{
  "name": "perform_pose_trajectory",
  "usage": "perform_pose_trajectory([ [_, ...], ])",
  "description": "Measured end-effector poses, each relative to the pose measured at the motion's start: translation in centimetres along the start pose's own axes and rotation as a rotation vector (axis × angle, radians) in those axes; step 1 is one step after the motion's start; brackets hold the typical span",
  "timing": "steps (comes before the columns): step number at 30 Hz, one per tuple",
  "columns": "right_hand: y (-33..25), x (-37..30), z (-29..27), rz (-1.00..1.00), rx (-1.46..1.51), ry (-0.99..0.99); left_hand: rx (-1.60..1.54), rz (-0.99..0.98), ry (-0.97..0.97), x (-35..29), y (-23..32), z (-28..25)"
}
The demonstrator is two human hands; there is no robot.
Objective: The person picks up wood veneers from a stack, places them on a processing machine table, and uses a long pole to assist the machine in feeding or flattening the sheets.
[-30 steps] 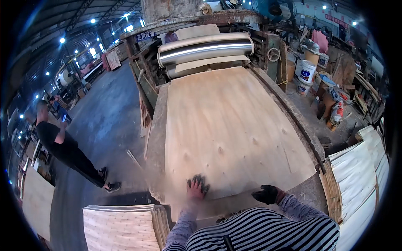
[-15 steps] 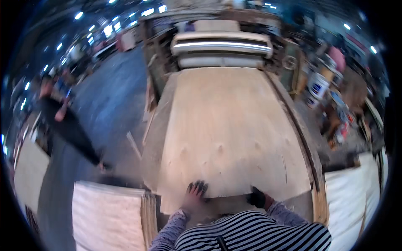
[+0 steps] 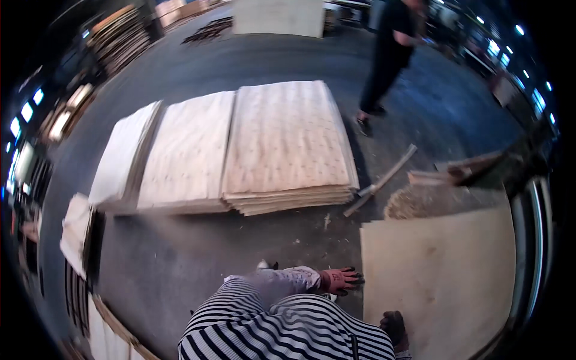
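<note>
My left hand (image 3: pixel 342 280), in a red glove with dark fingertips, reaches to the right with fingers stretched out. Its tips are at the left edge of a pale wood veneer sheet (image 3: pixel 438 264), and nothing shows in its grasp. My right hand (image 3: pixel 394 327), in a dark-fingered glove, is over the near part of the same sheet. Its fingers look bent and are too dark to tell whether they grip anything. The sheet lies on the machine's feed table, and its right side runs toward the roller (image 3: pixel 536 240).
Three stacks of veneer sheets, the nearest-right one (image 3: pixel 288 138) the largest, stand on the floor ahead. Wood strips (image 3: pixel 384 180) lie between them and the machine. A person in dark clothes (image 3: pixel 387 57) stands beyond. More sheets (image 3: pixel 108 330) are at the lower left.
My view has swung left, from facing the roller machine to the floor stacks. The veneer sheet now appears at the right, with both hands still near it. The other person now appears upper right.
</note>
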State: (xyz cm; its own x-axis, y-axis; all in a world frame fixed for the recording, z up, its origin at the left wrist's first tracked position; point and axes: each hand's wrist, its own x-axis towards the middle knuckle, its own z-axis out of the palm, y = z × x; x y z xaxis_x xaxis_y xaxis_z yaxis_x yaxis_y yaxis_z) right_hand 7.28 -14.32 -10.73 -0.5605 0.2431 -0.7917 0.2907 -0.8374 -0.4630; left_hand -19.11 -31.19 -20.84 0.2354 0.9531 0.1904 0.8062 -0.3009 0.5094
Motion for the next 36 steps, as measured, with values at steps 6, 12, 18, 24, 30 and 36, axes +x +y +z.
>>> perform_pose_trajectory([
  [6,5.6,10.1,12.0,0.279,0.261,-0.699,-0.136,-0.762,-0.585,-17.4,-2.9,0.1],
  [12,16.8,18.4,27.8,0.376,-0.093,-0.801,-0.249,-1.323,-0.355,-44.0,-0.6,-1.8],
  [18,22.7,17.2,51.2,0.376,-0.446,-0.605,-0.533,-1.602,0.102,-59.1,4.1,-0.7],
  [24,33.0,30.7,68.5,0.936,-0.274,-1.094,-0.814,-1.405,0.893,-68.5,2.7,0.2],
  [30,49.7,37.9,88.3,0.728,-0.619,-0.798,-0.991,-1.467,1.536,-86.7,2.7,-2.6],
  [36,66.7,40.1,103.5,1.162,-0.523,-1.051,-0.635,-2.245,1.503,-106.3,11.4,-2.4],
])
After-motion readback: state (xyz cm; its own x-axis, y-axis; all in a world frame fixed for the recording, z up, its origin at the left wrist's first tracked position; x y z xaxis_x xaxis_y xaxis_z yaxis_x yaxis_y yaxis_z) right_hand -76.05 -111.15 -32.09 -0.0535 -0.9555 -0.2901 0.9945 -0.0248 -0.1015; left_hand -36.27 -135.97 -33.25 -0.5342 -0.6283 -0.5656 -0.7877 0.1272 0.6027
